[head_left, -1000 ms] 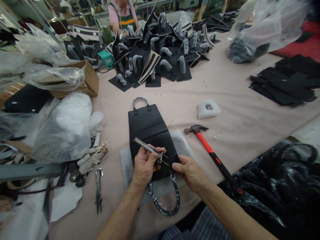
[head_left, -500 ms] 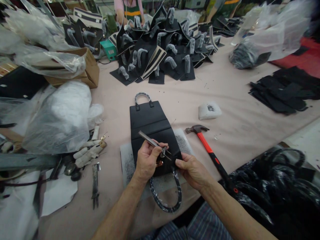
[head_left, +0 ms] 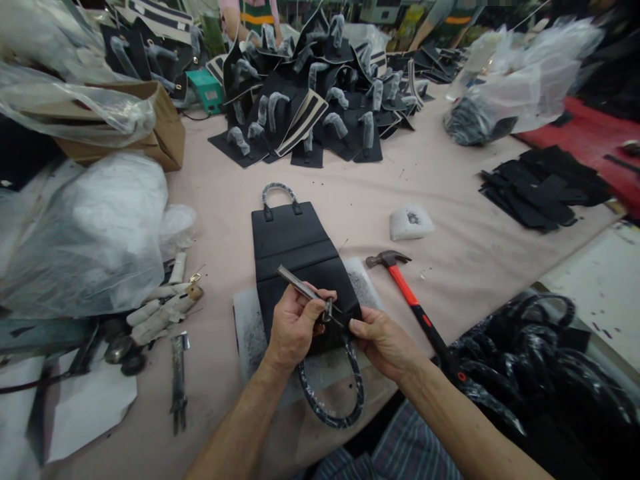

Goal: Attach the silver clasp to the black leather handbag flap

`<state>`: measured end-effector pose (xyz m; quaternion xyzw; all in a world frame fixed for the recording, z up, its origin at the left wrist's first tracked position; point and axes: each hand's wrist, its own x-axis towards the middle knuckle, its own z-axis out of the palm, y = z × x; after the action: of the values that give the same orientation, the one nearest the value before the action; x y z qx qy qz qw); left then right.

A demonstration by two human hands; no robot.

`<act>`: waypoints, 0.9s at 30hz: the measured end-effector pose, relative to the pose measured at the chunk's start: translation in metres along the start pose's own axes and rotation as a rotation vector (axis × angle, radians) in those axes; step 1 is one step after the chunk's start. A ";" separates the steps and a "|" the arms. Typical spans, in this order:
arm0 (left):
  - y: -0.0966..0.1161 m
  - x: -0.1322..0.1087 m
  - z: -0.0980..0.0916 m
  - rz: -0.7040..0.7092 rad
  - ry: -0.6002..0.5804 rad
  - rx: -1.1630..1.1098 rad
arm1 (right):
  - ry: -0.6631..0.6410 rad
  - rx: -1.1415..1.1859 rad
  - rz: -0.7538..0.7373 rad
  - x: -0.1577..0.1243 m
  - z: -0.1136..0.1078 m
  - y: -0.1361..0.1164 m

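Metal tool (head_left: 299, 283) still pinched in left grip (head_left: 295, 330), edge of black bag (head_left: 307, 257) in right grip (head_left: 384, 340), lower centre, holds nearly unchanged, so work still near lower handle (head_left: 334, 421).

Bare hands (head_left: 294, 328), sleeveless forearms (head_left: 240, 419), and a bluish-grey striped garment (head_left: 413, 443).

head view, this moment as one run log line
left hand: holds metal tool | right hand: holds black panel edge | hammer: unheld, right of panel
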<state>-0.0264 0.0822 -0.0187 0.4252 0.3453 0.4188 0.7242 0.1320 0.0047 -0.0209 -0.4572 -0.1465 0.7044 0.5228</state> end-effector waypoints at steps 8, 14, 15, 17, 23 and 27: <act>0.000 0.002 0.001 -0.010 0.040 0.008 | -0.015 -0.015 -0.031 -0.003 -0.001 0.001; 0.001 -0.002 0.001 -0.001 0.037 0.034 | -0.037 0.005 -0.032 -0.003 -0.003 0.001; 0.001 -0.002 0.001 0.004 0.040 0.039 | -0.038 0.007 -0.029 -0.002 -0.003 0.001; 0.000 -0.002 0.002 0.012 0.046 0.041 | -0.039 0.008 -0.023 -0.002 -0.003 0.000; -0.003 0.003 0.001 0.012 0.034 0.011 | 0.002 -0.004 -0.022 -0.002 -0.002 0.000; 0.000 0.008 0.003 -0.016 0.036 -0.007 | 0.025 -0.027 -0.051 -0.003 0.001 0.002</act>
<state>-0.0209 0.0880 -0.0186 0.4124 0.3603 0.4219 0.7225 0.1300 0.0017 -0.0203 -0.4694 -0.1612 0.6829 0.5361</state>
